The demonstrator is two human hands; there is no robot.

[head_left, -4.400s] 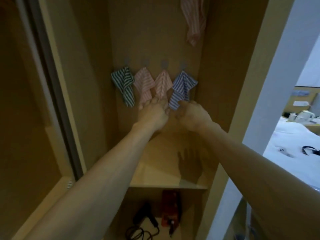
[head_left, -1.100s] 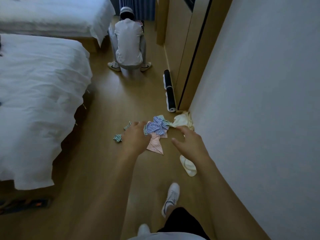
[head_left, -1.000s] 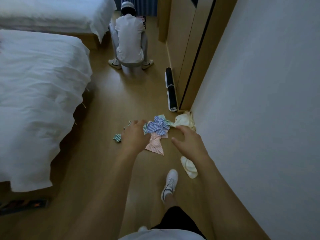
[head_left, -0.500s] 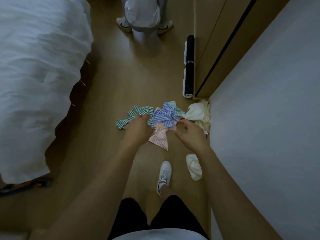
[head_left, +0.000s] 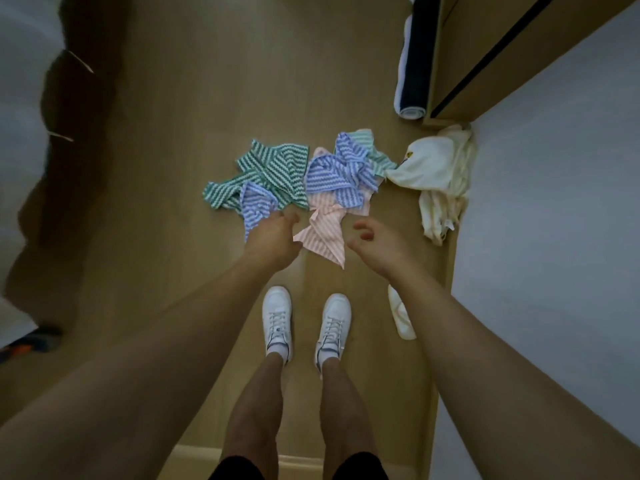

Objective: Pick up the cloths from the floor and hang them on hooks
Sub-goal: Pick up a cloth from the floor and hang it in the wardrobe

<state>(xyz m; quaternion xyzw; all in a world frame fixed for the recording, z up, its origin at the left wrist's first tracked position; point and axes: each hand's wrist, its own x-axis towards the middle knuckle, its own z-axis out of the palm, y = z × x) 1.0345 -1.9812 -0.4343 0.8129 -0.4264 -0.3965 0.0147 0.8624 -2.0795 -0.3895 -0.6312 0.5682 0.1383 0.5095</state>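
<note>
Head view, looking straight down past my white shoes (head_left: pixel 277 318) at the floor (head_left: pixel 180 109). Item one: heap of striped cloths (head_left: pixel 298 178) at twelve o'clock from my feet, comprising green cloth (head_left: pixel 277 168) at eleven, blue cloth (head_left: pixel 341 171) on top at centre, pink cloth (head_left: pixel 327 233) nearest me. Item two: small blue cloth (head_left: pixel 254 206), its near edge at my left hand (head_left: pixel 273 240); fingers curled toward it, but whether they pinch it I cannot tell. Item three: my right hand (head_left: pixel 372 244), fingers loosely bent, holding nothing, just beside the pink cloth at one o'clock. Item four: cream garment (head_left: pixel 438 174) at two o'clock against the wall. Handling note: best lift one cloth by a corner, shaking it free so the tangled others stay down.
</note>
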